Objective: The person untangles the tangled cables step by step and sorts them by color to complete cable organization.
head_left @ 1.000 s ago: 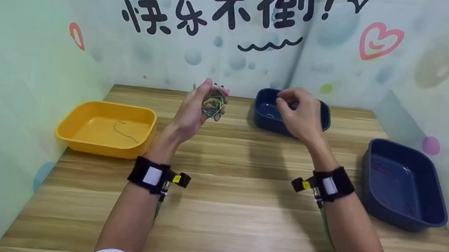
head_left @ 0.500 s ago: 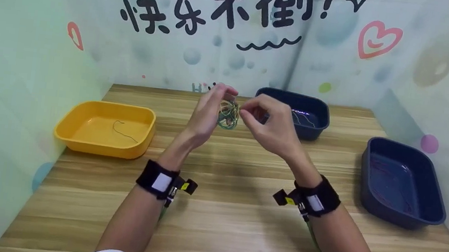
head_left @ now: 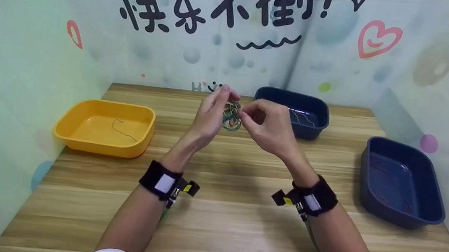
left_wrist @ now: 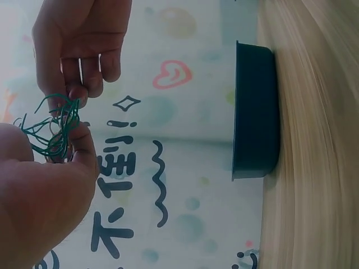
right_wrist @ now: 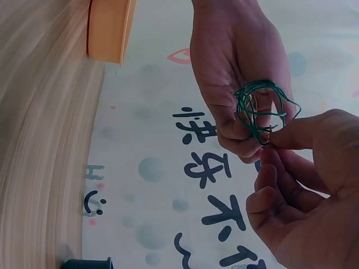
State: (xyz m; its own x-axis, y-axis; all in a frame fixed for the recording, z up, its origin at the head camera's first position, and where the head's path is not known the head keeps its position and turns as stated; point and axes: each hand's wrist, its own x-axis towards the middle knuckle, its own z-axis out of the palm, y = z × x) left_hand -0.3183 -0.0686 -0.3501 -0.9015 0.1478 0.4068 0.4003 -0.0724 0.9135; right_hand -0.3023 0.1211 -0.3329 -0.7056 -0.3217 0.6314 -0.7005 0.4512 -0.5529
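My left hand grips a loose tangle of thin wires, mostly green with some yellow strands, held above the table. At the tangle's right edge, the thumb and forefinger of my right hand pinch together on a strand. The right wrist view shows the wire tangle looping out in front of the left palm, with a yellowish bit at the right fingertips. Green wire ends stick out of the bundle in the left wrist view. Exactly which strand is pinched is hard to tell.
A yellow tray at the left holds one dark wire. Behind my right hand stands a small blue tray with pale wires in it. Another blue tray at the right contains reddish wires. Printed cloth walls enclose the wooden table.
My right hand has come from over the back blue tray leftward to the tangle and now pinches at it. The left hand has moved rightward and turned with the wires.
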